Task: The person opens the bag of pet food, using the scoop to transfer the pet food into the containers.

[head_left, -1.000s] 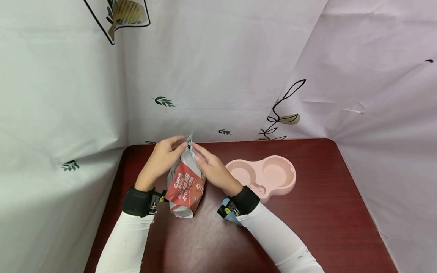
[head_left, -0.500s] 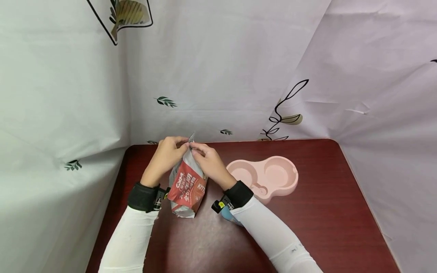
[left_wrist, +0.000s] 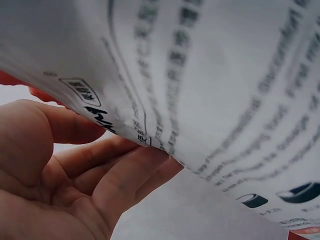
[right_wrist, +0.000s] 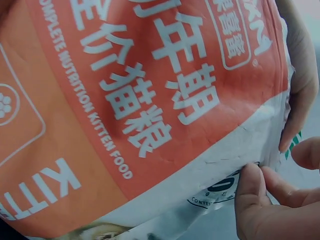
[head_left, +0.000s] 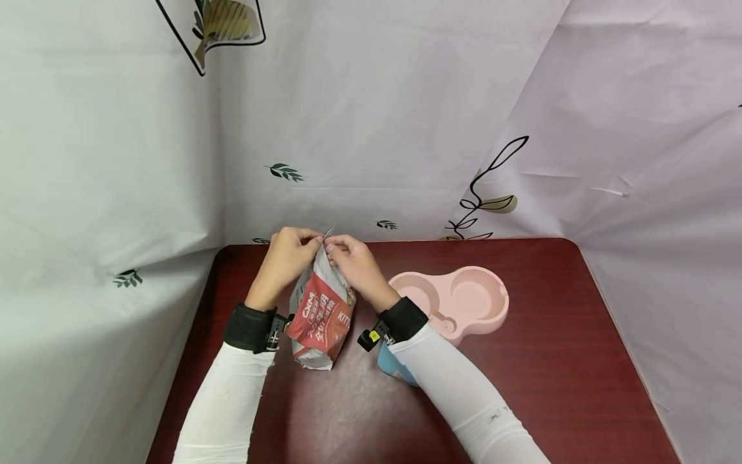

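Observation:
A bag of kitten food, red, orange and grey, stands on the table with its narrow top edge pointing up and away. My left hand pinches that top edge from the left. Close beside it, my right hand pinches the same edge from the right. In the right wrist view, the right thumb and forefinger grip the edge of the bag. The left wrist view has the left fingers at the edge of the bag's printed back. Whether the top is torn cannot be seen.
Right of the bag lies a pink double-bowl pet feeder, partly behind the right hand and wrist. A blue object shows from under the right forearm. White patterned cloth hangs behind the dark red table.
The right fingers have gone from fairly straight to pinching the bag's top edge. Both hands have drawn closer together there. The right wrist has shifted slightly, showing more of the blue object.

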Available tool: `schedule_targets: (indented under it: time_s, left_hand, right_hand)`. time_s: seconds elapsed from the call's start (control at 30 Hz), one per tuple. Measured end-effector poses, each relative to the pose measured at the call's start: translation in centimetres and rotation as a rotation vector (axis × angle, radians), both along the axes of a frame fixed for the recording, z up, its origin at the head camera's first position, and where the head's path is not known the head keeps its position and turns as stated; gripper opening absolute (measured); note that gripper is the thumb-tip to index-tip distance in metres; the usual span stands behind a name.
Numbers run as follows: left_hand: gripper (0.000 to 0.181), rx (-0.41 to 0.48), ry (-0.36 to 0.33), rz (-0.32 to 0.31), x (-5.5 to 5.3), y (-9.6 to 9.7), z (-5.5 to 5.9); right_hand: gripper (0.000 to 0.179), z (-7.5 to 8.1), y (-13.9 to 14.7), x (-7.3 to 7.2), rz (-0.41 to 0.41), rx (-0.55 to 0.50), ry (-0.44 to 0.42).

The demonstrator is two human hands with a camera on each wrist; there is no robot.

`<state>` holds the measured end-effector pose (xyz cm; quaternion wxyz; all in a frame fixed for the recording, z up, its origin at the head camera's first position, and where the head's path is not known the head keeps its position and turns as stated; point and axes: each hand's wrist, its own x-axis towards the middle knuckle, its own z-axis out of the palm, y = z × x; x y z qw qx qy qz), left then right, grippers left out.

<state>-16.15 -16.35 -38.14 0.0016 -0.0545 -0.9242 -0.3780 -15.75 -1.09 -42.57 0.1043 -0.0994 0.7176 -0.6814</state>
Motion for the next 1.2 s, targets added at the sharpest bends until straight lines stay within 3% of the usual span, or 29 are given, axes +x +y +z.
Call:
schedule_targets:
  time_s: [0.23,0.33,0.53,0.83,1.2]
  left_hand:
    - [0.026,-0.002,0.022,0.038,-0.3,-0.1,-0.3]
    - [0.023,-0.012,0.044,0.043,-0.3,0.0,-0.3]
    - [0.019,0.005,0.043,0.038,-0.4,0.1,-0.3]
    - [0.018,0.032,0.017,0.046,-0.3,0.1,-0.3]
    - [0.016,-0.046,0.016,-0.007,-0.5,0.3,0.0]
  right_hand:
    - [0.027,0.2,-0.1,-1.0,0.07,-0.197,-0.213]
    - [0.025,0.1,-0.1,-1.3,0.097,-0.247,-0.26]
    - [0.021,0.2,-0.5,-1.7,0.119,-0.203,-0.255]
    - [0.025,0.1,-0.9,-2.4,0.091,-0.123,-0.261]
    - [0.026,0.0,-0.6,-2.3,0.111,-0.124,-0.216]
